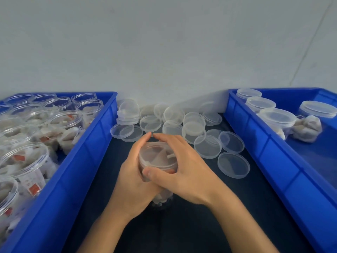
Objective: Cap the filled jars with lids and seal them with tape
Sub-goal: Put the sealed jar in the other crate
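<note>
gripping one lidded jar (158,159): both hands, left (134,172), right (184,167); two blue bins (91,161); four capped jars (278,117).

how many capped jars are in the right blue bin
4. Three stand in a row along the bin's left wall: far, middle, near. The fourth stands apart to the right. More may be hidden out of frame.

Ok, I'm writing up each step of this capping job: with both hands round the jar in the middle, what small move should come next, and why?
Probably press the lid down evenly until it seats. Both hands, left hand and right hand, already grip the filled jar at its rim, with the lid on its mouth. No tape is in view.
</note>
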`<state>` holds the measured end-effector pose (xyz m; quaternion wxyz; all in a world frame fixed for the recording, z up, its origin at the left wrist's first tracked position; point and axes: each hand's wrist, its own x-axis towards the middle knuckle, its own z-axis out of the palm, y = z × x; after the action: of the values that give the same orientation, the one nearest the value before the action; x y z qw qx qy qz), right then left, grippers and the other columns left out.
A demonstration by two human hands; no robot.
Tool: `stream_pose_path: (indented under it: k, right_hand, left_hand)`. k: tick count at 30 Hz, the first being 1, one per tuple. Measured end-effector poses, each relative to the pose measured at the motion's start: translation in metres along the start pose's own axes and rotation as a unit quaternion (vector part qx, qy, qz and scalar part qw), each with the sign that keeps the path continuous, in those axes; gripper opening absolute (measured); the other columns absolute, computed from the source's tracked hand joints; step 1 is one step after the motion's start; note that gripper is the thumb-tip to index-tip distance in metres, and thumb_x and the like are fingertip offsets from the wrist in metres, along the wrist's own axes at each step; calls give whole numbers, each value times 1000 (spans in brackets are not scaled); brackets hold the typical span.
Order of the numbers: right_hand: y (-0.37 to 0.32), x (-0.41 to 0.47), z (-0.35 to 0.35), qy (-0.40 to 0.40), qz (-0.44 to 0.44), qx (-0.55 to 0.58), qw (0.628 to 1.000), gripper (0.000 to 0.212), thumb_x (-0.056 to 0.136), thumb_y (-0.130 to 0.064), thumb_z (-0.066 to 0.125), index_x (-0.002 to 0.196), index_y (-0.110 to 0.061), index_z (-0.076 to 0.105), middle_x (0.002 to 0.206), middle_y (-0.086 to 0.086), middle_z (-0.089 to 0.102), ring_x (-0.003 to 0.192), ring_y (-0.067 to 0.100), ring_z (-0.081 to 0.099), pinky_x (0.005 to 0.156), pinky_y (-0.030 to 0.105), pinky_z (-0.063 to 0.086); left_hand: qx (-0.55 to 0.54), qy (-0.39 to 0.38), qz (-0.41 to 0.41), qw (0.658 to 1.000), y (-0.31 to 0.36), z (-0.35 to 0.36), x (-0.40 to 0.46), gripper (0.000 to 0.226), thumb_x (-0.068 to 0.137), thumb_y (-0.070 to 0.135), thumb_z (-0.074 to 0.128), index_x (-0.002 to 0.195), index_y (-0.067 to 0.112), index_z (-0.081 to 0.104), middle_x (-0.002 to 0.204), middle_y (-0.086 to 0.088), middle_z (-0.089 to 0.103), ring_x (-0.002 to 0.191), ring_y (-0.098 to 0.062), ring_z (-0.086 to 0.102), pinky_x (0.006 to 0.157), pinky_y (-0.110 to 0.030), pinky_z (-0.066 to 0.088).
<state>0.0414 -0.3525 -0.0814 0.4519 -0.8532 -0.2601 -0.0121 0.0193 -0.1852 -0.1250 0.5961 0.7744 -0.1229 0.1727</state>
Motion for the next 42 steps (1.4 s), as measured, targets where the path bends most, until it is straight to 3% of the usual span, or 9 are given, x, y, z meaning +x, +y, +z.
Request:
stream_pose_path:
  k: [6, 11, 16, 22, 28, 33, 35, 39, 42]
  right_hand:
    - [-7, 7, -10, 22, 17, -47, 998, 85, 65, -66, 71, 144, -52, 43, 135, -27, 53, 120, 1, 56, 99, 31, 53]
    - [-9, 19, -44, 89, 16, -58, 994, 69, 73, -61, 78, 136, -47, 54, 130, -23, 60, 115, 1, 58, 96, 35, 55]
    - [-18, 44, -98, 117, 19, -83, 989, 62, 74, -64, 78, 130, -47, 59, 128, -20, 60, 111, -1, 58, 88, 23, 51]
    - [-9, 99, -167, 217, 54, -133, 965, 55, 75, -61, 77, 124, -37, 66, 120, -12, 62, 108, 12, 61, 88, 31, 51]
    - [27, 153, -229, 283, 104, -205, 931, 57, 72, -56, 72, 120, -26, 66, 85, -20, 52, 70, -1, 55, 60, 25, 41]
    - [69, 174, -271, 279, 145, -244, 917, 61, 71, -53, 75, 124, -25, 64, 101, -9, 57, 89, 18, 58, 72, 33, 42]
    - [86, 181, -280, 282, 155, -247, 914, 62, 72, -51, 76, 126, -24, 63, 111, -5, 54, 98, 23, 55, 76, 33, 41]
    - [113, 189, -289, 308, 175, -239, 904, 61, 78, -50, 71, 129, -18, 64, 123, 2, 61, 103, 26, 57, 80, 36, 46]
    - [122, 191, -297, 312, 197, -231, 901, 59, 83, -50, 65, 132, -18, 62, 135, 6, 59, 102, 24, 52, 80, 34, 42]
  left_hand:
    - [-12, 11, -2, 1000, -6, 8, 1, 113, 68, 41, 86, 163, 45, 26, 135, 37, 62, 118, 8, 67, 83, -5, 53]
    - [15, 24, -17, 999, -10, 16, 2, 100, 72, 64, 85, 157, 57, 33, 141, 29, 61, 127, 1, 63, 97, -37, 56]
    - [84, 45, 3, 996, 16, 44, 30, 66, 76, 62, 79, 131, 74, 44, 131, 33, 62, 119, 9, 62, 82, -18, 58]
    - [71, 81, 11, 994, 42, 106, 129, 59, 90, 35, 81, 143, 31, 54, 129, 16, 65, 114, -1, 64, 93, -23, 55]
    - [100, 3, -18, 995, 55, 175, 216, 58, 98, 25, 68, 153, 20, 49, 131, 1, 61, 117, -19, 65, 84, -24, 50]
    - [72, -110, -88, 987, 53, 209, 266, 64, 99, 4, 48, 162, 17, 40, 132, -5, 67, 118, -32, 66, 91, -40, 57]
    - [78, -142, -96, 982, 52, 219, 277, 62, 101, 3, 46, 161, 16, 40, 135, -5, 64, 108, -25, 62, 101, -46, 57]
    - [79, -182, -82, 977, 47, 229, 288, 49, 102, -2, 42, 147, 17, 50, 108, 10, 58, 89, -8, 54, 91, -39, 51]
    - [94, -209, -63, 971, 45, 229, 289, 45, 105, -2, 40, 144, 15, 54, 123, 7, 51, 107, -18, 51, 90, -36, 48]
